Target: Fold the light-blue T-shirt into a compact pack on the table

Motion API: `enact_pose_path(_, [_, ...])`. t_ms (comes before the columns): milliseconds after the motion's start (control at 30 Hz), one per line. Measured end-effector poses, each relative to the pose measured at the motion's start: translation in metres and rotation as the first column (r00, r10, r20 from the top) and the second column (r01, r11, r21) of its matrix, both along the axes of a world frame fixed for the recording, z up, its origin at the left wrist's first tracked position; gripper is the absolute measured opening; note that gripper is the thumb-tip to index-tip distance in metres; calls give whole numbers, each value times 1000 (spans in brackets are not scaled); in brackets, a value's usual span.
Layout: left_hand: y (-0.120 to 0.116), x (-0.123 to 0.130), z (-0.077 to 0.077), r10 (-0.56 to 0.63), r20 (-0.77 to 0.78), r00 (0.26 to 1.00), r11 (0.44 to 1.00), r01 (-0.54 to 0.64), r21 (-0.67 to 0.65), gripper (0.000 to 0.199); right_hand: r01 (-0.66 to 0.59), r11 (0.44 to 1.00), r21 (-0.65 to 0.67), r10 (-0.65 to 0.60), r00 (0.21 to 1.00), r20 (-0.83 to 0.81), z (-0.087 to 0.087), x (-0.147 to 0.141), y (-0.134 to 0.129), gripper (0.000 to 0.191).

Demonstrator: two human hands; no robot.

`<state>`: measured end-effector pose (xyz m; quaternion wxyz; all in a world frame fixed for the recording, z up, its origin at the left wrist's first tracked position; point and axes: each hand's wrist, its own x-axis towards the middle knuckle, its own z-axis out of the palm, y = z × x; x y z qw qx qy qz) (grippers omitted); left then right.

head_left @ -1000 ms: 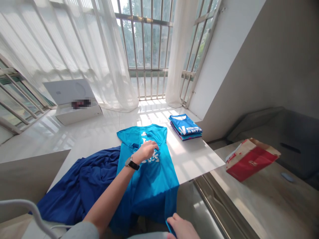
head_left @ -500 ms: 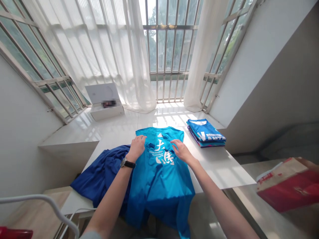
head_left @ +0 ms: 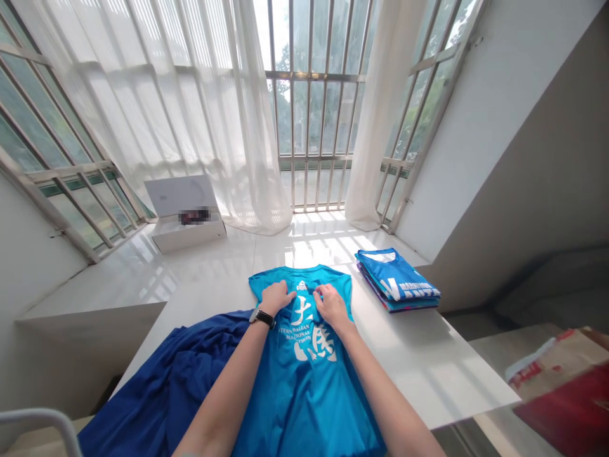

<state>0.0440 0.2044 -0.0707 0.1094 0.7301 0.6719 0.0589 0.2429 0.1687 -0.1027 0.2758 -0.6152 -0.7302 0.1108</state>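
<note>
A bright blue T-shirt (head_left: 304, 393) with white printed characters and lettering lies spread on the white table, its neckline toward the window. My left hand (head_left: 277, 297), with a watch (head_left: 262, 317) on the wrist, is on the upper left of the shirt, fingers curled against the cloth. Opposite it, my right hand (head_left: 332, 307) pinches fabric on the upper right, beside the print. A short gap separates both hands. The shirt's lower end runs out of the picture at the bottom. Left of it lies a crumpled dark blue garment (head_left: 181, 374), partly behind my left forearm.
A stack of folded shirts (head_left: 398, 279) sits on the right of the table (head_left: 447, 381). An open white box (head_left: 190, 235) stands on the window ledge. Curtains (head_left: 204, 108) hang behind. A red and tan bag (head_left: 566, 387) is at the lower right.
Both hands have moved inward toward each other on the upper shirt, and their fingers have closed on the cloth. The camera has tilted up, so the scene sits lower.
</note>
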Motion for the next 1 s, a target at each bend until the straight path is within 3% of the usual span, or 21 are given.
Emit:
enact_pose_path(200, [-7,4,-16,49,22,999,998,-50,49,31,26,999,26,-24,998,-59,-12,-14,7,32])
enact_pose_path(367, [-3,0,-16,67,69,995,996,-70,51,25,53,995,84,-44,993,-107,-23,-15,5,45])
enact_pose_path(567, [7,-4,-12,69,203,977,993,-87,78,33,33,997,76,-27,997,-78,-20,-13,7,42])
enact_pose_path(833, [-2,3,-12,-82,221,972,997,77,30,23,41,999,33,-40,998,-50,-20,-9,8,31])
enact_pose_path(1000, [-3,0,-2,-153,207,966,988,156,5,22,92,996,8,-89,981,-171,-24,-7,13,15])
